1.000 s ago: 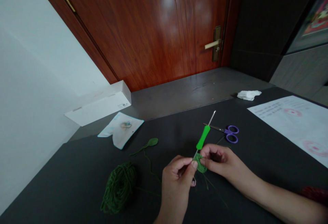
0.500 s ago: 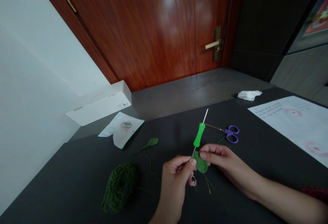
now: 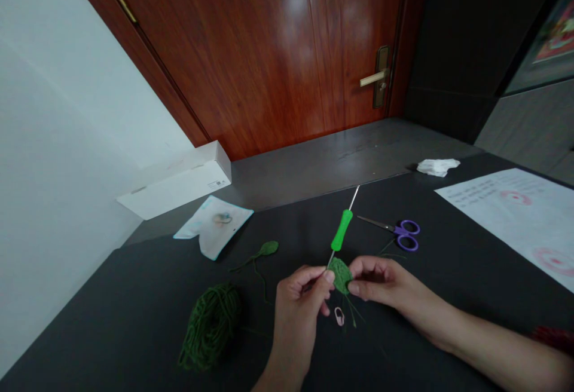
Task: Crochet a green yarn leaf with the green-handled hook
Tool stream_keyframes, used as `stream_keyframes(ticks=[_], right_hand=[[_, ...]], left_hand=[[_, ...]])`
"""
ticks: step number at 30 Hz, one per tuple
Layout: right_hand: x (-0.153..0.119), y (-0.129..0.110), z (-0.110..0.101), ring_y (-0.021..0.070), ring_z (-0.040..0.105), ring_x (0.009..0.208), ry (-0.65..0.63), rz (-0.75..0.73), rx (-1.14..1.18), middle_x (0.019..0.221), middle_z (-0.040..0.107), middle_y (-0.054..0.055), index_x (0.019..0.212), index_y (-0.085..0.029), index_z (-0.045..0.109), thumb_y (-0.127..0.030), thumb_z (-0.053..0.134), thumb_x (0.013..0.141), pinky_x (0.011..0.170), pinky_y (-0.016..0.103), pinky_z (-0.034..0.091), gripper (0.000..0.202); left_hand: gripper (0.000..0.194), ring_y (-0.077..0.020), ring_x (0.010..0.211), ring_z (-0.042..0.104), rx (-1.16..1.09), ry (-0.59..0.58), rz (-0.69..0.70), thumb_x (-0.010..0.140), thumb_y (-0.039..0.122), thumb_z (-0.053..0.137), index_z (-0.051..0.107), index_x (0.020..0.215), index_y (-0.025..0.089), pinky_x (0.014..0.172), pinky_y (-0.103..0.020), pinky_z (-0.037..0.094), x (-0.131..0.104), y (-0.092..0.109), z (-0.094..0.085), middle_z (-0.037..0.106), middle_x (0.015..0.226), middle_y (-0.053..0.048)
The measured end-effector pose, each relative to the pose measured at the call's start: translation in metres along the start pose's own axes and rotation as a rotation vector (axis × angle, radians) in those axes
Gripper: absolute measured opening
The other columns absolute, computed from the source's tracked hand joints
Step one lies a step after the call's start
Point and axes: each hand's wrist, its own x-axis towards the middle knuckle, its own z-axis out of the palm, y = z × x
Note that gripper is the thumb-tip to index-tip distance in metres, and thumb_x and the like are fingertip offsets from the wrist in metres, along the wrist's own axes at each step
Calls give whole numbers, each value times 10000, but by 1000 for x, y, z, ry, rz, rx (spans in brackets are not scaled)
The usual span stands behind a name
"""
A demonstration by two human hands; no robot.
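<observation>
Between my hands is a small green crocheted piece (image 3: pixel 341 275), with loose yarn ends hanging below it. My left hand (image 3: pixel 302 296) pinches its left edge, its fingers closed around the lower shaft of a crochet hook (image 3: pixel 342 230) too. The hook has a bright green handle and points up, leaning right. Thumb and fingers of my right hand (image 3: pixel 381 278) close on the piece's right edge. A pink stitch marker (image 3: pixel 339 317) shows just below the left fingers; whether it hangs or lies on the table I cannot tell.
A skein of dark green yarn (image 3: pixel 210 327) lies left of my hands, near a small green leaf (image 3: pixel 269 248) with a tail. Purple-handled scissors (image 3: pixel 399 230), a printed sheet (image 3: pixel 506 213) and crumpled tissue (image 3: pixel 438 167) lie to the right. Further left are a white pouch (image 3: pixel 215 227) and a white box (image 3: pixel 179 186).
Both hands have shifted slightly left with the hook and the crocheted piece. The right fingers moved lower along the piece's edge, and the stitch marker now shows clear of the left fingers.
</observation>
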Motion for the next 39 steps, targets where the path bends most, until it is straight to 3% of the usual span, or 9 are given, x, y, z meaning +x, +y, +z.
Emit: stream_keyframes(ticks=[3,7,11,16,20,33,36,39], right_hand=[[0,-4,-4,143,494,710,25,-66,18,780,573,-11,880,-199,661,-308,733,776,666,272,378,167],[-1,-11,-9,140,474,731,7,-127,38,856,550,-17,1101,-257,608,-295,704,805,718,285,389,314],[-1,-13,-10,147,487,713,-44,-121,5,804,583,11,919,-191,684,-279,666,842,686,290,383,119],[-1,-10,-8,150,510,695,-74,-126,-4,762,579,8,865,-182,671,-287,601,894,701,309,385,129],[-4,-8,-6,158,505,734,-88,-143,-1,755,558,-7,820,-199,635,-256,679,838,699,300,383,74],[-6,-3,0,165,519,775,-42,-178,19,816,580,-1,721,-207,614,-185,782,723,690,291,399,169],[-8,-4,0,165,518,782,-16,-179,35,823,587,-1,725,-212,617,-181,774,731,693,288,394,160],[-10,-6,0,162,515,777,-5,-175,57,825,589,-2,730,-215,621,-174,772,732,691,284,394,156]], left_hand=[[200,-71,469,473,32,-66,5,761,337,662,745,721,159,456,-188,380,0,4,-3,581,622,9],[160,-94,500,516,84,-216,9,750,289,670,759,707,164,459,-198,397,-1,9,-5,586,642,-6],[132,-105,549,553,128,-284,40,758,240,668,767,706,169,536,-212,409,-3,11,-7,597,662,-12],[101,-144,674,568,166,-222,85,750,221,678,772,749,186,620,-238,400,-3,14,-12,619,711,-29],[92,-138,654,553,161,-202,95,742,238,690,766,713,195,601,-236,390,-2,16,-14,608,695,-19],[126,-105,596,550,133,-219,103,735,269,709,743,667,168,557,-204,432,-6,19,-12,595,679,-7],[254,-147,707,589,150,-189,116,844,364,576,750,823,181,567,-222,474,-5,23,-18,628,844,-51],[371,-217,935,578,193,-75,148,902,429,451,678,1089,202,606,-269,513,-3,26,-27,560,1120,-102]])
